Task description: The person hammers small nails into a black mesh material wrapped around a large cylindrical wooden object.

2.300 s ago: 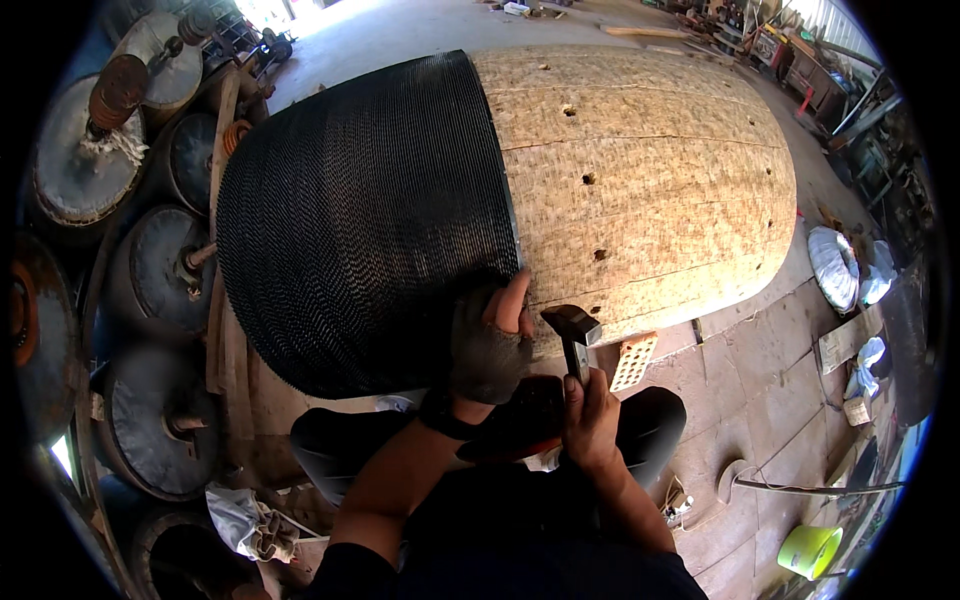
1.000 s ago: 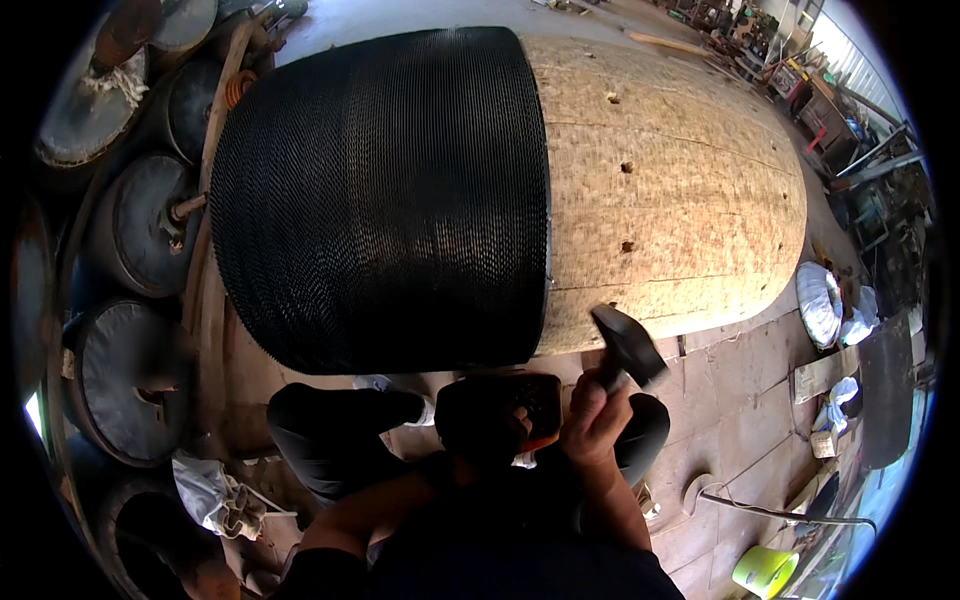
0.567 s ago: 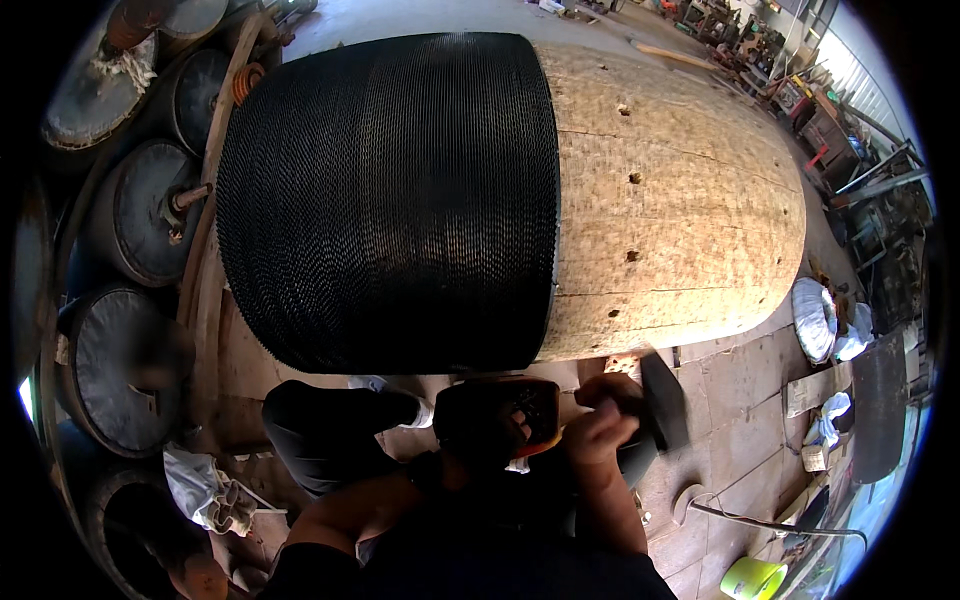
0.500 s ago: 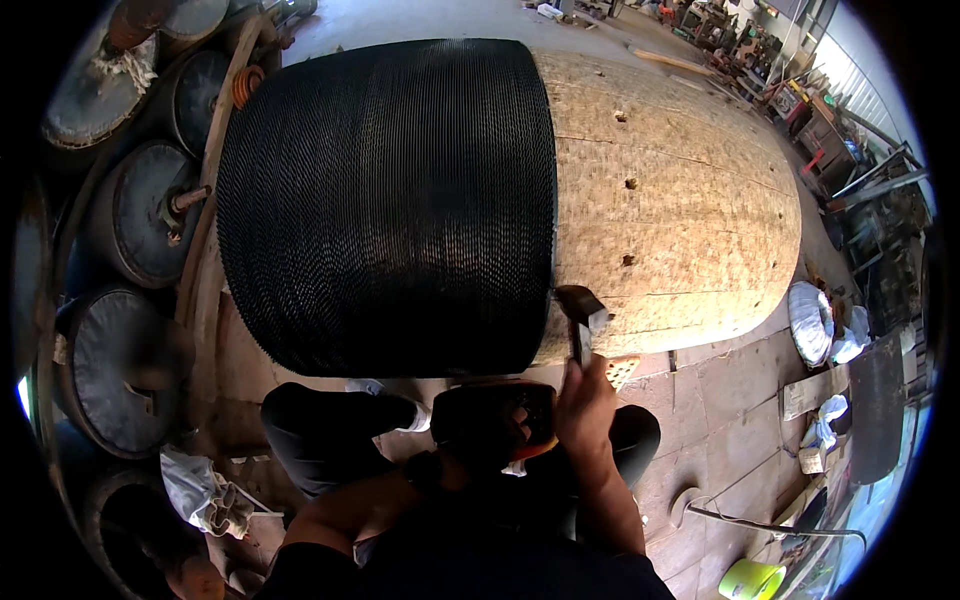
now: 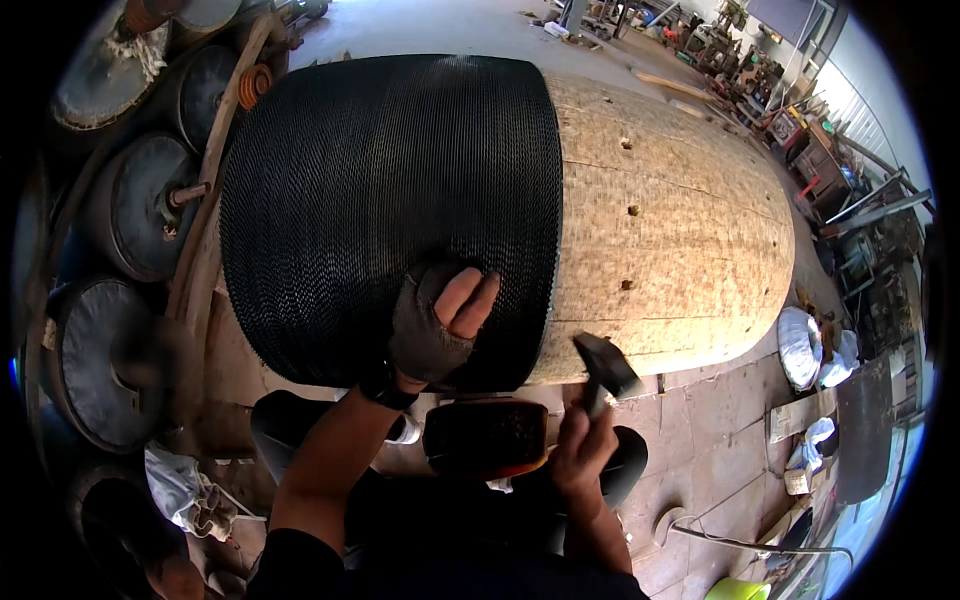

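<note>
2 hands work at a big drum [image 5: 680, 250]: the left hand [image 5: 435, 325], fingers open, presses its black mesh [image 5: 380, 200]; the right hand [image 5: 585, 455] grips a hammer [image 5: 603, 365] just beside it.

Black ribbed wrap [image 5: 380, 210] on pale tan wooden drum [image 5: 670, 230]; dark glove on left hand [image 5: 435, 325]; black-headed hammer [image 5: 604, 366].

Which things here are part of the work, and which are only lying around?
In use: left hand on black ribbed wrap; right hand holding hammer; wooden drum.
Lying about: round metal discs, white sacks, rags.
</note>
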The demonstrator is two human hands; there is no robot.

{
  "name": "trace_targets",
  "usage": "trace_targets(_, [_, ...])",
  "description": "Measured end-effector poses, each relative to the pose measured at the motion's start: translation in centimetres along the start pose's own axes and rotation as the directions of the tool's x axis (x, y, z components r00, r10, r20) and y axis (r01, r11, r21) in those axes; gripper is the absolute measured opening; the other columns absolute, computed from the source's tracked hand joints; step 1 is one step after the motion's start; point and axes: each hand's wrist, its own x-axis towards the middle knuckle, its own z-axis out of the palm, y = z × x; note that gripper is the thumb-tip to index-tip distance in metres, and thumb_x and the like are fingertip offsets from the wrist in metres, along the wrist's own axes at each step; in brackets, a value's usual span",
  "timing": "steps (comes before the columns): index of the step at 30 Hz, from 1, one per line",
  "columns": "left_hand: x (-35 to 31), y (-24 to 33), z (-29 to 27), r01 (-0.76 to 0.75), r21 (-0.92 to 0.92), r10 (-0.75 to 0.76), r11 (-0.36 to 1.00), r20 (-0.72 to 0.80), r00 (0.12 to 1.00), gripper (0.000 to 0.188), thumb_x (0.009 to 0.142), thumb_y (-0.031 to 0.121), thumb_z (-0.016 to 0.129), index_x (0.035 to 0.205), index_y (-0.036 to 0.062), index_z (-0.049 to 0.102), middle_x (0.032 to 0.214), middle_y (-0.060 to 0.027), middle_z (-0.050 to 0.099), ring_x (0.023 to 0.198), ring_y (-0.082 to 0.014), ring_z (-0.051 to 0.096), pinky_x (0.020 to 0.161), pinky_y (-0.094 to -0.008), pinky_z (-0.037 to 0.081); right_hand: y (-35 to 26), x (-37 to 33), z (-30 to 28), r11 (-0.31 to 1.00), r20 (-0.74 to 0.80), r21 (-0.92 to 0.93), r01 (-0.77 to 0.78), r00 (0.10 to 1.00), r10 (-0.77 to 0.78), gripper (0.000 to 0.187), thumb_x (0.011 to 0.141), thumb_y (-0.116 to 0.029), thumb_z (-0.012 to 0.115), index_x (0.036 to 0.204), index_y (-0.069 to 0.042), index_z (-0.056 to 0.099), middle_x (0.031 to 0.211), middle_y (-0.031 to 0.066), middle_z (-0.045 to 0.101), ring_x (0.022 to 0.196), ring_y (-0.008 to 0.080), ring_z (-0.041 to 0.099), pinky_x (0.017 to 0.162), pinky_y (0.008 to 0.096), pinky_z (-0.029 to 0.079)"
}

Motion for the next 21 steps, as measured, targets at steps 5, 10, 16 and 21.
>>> trace_targets(5, [0.0, 0.1, 0.3, -0.018, 0.042, 0.018, 0.999, 0.004, 1.0, 0.032, 0.078, 0.006, 0.078, 0.11, 0.0084, 0.075, 0.119, -0.0094, 0.058, 0.093, -0.0278, 0.066, 0.079, -0.0457, 0.057, 0.2, 2.2, 1.5, 0.935, 0.061, -0.348, -0.061, 0.994, 0.088, 0.015, 0.1, -0.012, 0.053, 0.091, 0.0, 0.053, 0.063, 0.0071, 0.056, 0.055, 0.0173, 0.055, 0.049, 0.0398, 0.043])
trace_targets(10, [0.5, 0.4, 0.1, 0.002, 0.052, -0.002, 0.999, 0.0, 1.0, 0.039, 0.077, 0.003, 0.076, 0.115, 0.0092, 0.074, 0.119, -0.0097, 0.059, 0.093, -0.0281, 0.065, 0.079, -0.045, 0.057, -0.4, 0.2, 0.2, 0.996, -0.053, 0.02, -0.084, 0.995, 0.085, 0.017, 0.101, -0.014, 0.053, 0.095, 0.001, 0.058, 0.071, 0.0237, 0.062, 0.06, 0.0376, 0.066, 0.057, 0.0436, 0.052])
trace_targets(16, [0.5, 0.1, 0.2, 0.052, 0.063, -0.055, 0.997, 0.048, 0.997, 0.045, 0.078, -0.002, 0.072, 0.121, 0.0109, 0.072, 0.114, -0.0088, 0.059, 0.091, -0.0268, 0.064, 0.073, -0.0407, 0.056, 0.4, 1.9, 1.6, 0.968, 0.096, -0.238, -0.076, 0.99, 0.101, 0.014, 0.101, -0.01, 0.056, 0.105, 0.003, 0.056, 0.07, 0.0246, 0.058, 0.06, 0.0416, 0.059, 0.056, 0.046, 0.047])
trace_targets(21, [1.1, 0.1, 0.6, 0.047, 0.142, -0.052, 0.989, 0.032, 0.998, 0.042, 0.082, -0.002, 0.069, 0.121, 0.011, 0.071, 0.112, -0.009, 0.059, 0.089, -0.0263, 0.064, 0.068, -0.0394, 0.057, -0.2, 0.9, 0.0, 0.969, -0.07, -0.002, 0.248, 0.966, -0.248, 0.019, 0.101, -0.009, 0.054, 0.107, 0.008, 0.06, 0.074, 0.0144, 0.064, 0.06, 0.0241, 0.062, 0.056, 0.0378, 0.048])
